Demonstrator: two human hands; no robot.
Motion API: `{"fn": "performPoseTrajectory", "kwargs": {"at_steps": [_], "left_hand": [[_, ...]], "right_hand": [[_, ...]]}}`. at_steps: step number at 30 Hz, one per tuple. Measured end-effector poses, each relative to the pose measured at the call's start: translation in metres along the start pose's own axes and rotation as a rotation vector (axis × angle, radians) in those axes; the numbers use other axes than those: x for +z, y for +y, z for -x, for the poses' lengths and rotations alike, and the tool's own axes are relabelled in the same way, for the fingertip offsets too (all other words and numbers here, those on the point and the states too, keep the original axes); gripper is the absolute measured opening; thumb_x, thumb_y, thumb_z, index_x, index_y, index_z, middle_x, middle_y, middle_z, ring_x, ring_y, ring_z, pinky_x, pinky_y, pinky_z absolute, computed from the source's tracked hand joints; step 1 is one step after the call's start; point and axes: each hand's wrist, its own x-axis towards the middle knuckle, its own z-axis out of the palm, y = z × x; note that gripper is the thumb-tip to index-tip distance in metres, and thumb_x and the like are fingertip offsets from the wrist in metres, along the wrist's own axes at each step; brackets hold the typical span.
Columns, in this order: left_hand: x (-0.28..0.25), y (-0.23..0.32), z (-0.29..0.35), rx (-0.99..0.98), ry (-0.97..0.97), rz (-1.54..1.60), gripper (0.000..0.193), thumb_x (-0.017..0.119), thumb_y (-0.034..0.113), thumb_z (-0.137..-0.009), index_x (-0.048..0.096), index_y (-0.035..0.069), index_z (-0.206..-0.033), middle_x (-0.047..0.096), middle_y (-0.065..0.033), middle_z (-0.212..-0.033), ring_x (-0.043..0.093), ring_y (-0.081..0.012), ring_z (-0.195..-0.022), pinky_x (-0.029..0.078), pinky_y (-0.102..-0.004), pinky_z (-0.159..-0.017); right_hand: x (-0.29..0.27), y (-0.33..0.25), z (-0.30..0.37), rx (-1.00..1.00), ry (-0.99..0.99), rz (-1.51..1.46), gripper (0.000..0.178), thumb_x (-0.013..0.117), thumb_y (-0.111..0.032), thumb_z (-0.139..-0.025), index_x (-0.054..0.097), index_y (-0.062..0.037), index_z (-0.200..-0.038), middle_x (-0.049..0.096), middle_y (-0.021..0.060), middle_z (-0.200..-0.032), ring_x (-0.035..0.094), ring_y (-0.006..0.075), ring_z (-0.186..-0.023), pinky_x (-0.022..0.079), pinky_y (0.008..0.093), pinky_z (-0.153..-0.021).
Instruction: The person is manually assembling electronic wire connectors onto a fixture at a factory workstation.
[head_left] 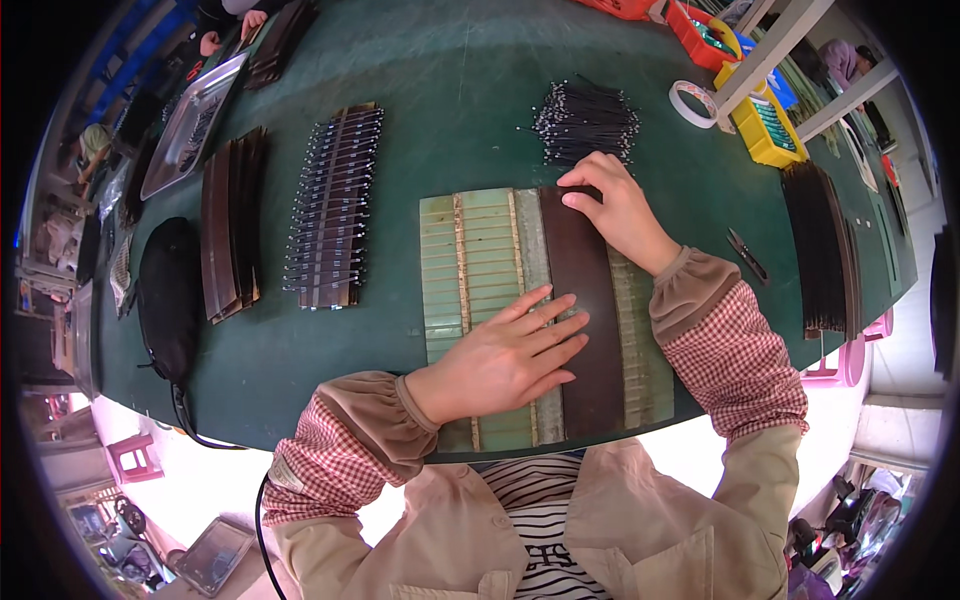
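A light green grooved board (440,270) lies at the table's front, with raised ribs across it and a pale lengthwise bar (533,235). Along the bar's right side lies a long dark brown strip (590,340). My left hand (505,355) rests flat and open, its palm over the board and its spread fingertips on the strip. At the strip's far end my right hand (610,200) is curled, with thumb and forefinger closed about the end. Just beyond this hand lies a loose pile of short black cords with pale tips (585,120).
To the left lie a row of cords on brown strips (338,205), a strip stack (232,225), a black pouch (168,290) and a metal tray (195,125). At right are snips (748,256), tape (692,103), a yellow bin (770,130) and dark strips (822,250). Another person's hands (250,22) work far left.
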Motion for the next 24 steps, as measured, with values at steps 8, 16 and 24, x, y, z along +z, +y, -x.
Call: {"fn": "performPoseTrajectory", "kwargs": {"at_steps": [8, 16, 24], "left_hand": [[-0.0018, -0.0004, 0.0015, -0.012, -0.007, -0.006, 0.038, 0.068, 0.021, -0.085, 0.063, 0.003, -0.118, 0.056, -0.0119, -0.132, 0.047, -0.0309, -0.130, 0.034, -0.0494, -0.111], [-0.0013, -0.0006, 0.0007, -0.003, -0.016, -0.004, 0.039, 0.068, 0.019, -0.084, 0.062, 0.002, -0.119, 0.055, -0.0121, -0.133, 0.047, -0.0312, -0.130, 0.035, -0.0484, -0.111], [-0.0026, -0.0005, 0.0000, -0.004, -0.019, 0.004, 0.039, 0.068, 0.018, -0.083, 0.062, 0.002, -0.119, 0.054, -0.0125, -0.134, 0.047, -0.0318, -0.130, 0.037, -0.0480, -0.110]], "right_hand": [[0.0033, -0.0034, -0.0003, 0.010, 0.020, -0.019, 0.013, 0.068, -0.004, -0.078, 0.062, -0.0017, -0.090, 0.056, 0.0076, -0.089, 0.052, 0.0267, -0.090, 0.044, 0.0366, -0.081], [0.0022, -0.0009, 0.0018, 0.061, 0.004, -0.008, 0.015, 0.068, -0.006, -0.080, 0.064, -0.0038, -0.094, 0.057, 0.0061, -0.093, 0.055, 0.0247, -0.095, 0.045, 0.0348, -0.084], [0.0008, 0.0000, -0.0033, 0.060, -0.014, -0.065, 0.013, 0.067, -0.004, -0.079, 0.062, -0.0008, -0.090, 0.056, 0.0081, -0.090, 0.053, 0.0261, -0.092, 0.045, 0.0359, -0.082]]}}
